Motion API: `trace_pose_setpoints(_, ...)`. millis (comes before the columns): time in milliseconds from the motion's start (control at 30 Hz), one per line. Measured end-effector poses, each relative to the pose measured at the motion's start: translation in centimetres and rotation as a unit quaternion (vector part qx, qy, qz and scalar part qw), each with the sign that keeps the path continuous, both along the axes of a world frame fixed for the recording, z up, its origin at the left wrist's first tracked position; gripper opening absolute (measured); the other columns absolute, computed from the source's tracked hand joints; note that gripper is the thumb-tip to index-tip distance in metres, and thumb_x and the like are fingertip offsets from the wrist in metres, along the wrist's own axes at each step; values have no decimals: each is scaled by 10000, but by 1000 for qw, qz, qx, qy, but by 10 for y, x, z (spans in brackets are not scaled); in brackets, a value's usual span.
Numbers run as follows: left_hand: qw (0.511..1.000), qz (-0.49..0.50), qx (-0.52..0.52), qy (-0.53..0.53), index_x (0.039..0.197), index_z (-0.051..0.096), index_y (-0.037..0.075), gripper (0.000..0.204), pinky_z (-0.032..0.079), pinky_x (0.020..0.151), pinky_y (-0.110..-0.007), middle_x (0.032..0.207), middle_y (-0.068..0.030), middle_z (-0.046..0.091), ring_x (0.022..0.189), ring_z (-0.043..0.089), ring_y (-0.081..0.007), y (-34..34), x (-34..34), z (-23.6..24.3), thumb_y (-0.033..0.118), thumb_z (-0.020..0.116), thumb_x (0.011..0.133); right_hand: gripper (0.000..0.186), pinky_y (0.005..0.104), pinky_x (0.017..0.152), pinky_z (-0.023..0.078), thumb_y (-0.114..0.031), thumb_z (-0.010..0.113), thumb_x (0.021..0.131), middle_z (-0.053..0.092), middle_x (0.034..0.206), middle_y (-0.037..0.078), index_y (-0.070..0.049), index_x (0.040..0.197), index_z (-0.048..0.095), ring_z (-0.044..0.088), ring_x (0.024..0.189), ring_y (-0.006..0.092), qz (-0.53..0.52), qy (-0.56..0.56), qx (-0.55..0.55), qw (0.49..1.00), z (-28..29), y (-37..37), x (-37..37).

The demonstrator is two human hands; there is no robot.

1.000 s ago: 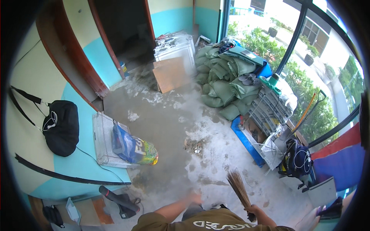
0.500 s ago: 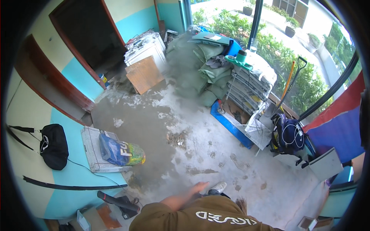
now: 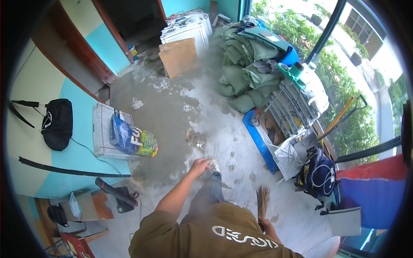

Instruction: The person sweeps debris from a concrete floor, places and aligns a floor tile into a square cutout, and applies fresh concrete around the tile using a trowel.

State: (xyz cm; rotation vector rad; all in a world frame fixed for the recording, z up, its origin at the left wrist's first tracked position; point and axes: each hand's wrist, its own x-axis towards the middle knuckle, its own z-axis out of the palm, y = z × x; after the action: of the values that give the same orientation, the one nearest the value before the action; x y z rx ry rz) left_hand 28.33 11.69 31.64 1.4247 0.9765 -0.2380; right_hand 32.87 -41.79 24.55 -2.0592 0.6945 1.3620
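Observation:
My right hand (image 3: 267,227) is closed around the bound end of a stick broom (image 3: 263,201), beside my right hip. The broom's thin brown bristles point up and away from me. My left hand (image 3: 200,166) hangs in front of my body, with its fingers loosely stretched and nothing seen in it. Just beyond its fingertips, a white shoe (image 3: 214,165) on my foot steps forward on the concrete floor (image 3: 172,172). The floor has a darker, damp-looking grey area on the left and a paler, dusty one on the right.
At the left, a blue-and-yellow bag (image 3: 133,136) lies against a pale panel (image 3: 101,129). Green sacks (image 3: 245,60) are heaped at the back, near a brown board (image 3: 178,57). On the right are stacked metal frames (image 3: 287,107), a backpack (image 3: 320,172) and a shovel (image 3: 344,118).
My view has shifted and my body has moved forward. The broom and my right hand have come further into view. My left hand has swung forward beside the stepping foot.

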Motion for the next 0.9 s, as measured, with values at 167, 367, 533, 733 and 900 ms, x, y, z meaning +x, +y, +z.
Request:
trace_pose_setpoints(167, 963, -22, 140, 228, 1010, 646, 42, 320, 486, 658, -439, 918, -188, 656, 786, 637, -325, 31, -194, -170, 306, 572, 845, 401, 378, 602, 530, -356, 716, 775, 643, 763, 118, 31, 863, 662, 634, 647, 244, 98, 7, 74, 992, 5, 78, 88)
trace_pose_setpoints(367, 951, -8, -96, 294, 986, 640, 53, 302, 452, 485, -427, 805, -125, 636, 573, 596, -262, 78, -200, -174, 326, 597, 863, 408, 391, 600, 539, -354, 721, 773, 642, 765, 121, 36, 875, 663, 642, 650, 251, 273, 9, 107, 956, 9, 148, 207)
trace_pose_setpoints(533, 966, 201, -16, 164, 951, 625, 42, 327, 467, 488, -347, 762, -82, 654, 587, 595, -180, 186, -19, -116, 354, 619, 852, 367, 385, 586, 553, -303, 735, 763, 649, 777, 117, 40, 876, 670, 653, 641, 245, 157, -16, -37, 987, 13, 266, 327)
trace_pose_setpoints(733, 964, 250, 20, 91, 938, 668, -8, 338, 492, 649, -352, 778, -108, 660, 710, 617, -194, 295, 49, -128, 314, 623, 845, 289, 342, 563, 526, -269, 685, 807, 641, 747, 100, 6, 883, 638, 637, 609, 209, 190, 41, 120, 973, 32, 494, 432)
trace_pose_setpoints(900, 974, 202, 44, 89, 951, 632, 45, 286, 498, 567, -363, 819, -94, 665, 672, 628, -220, 333, 54, -150, 315, 569, 876, 307, 350, 548, 543, -285, 660, 823, 644, 733, 108, 10, 895, 609, 633, 568, 221, 116, 73, 266, 954, 9, 654, 531)
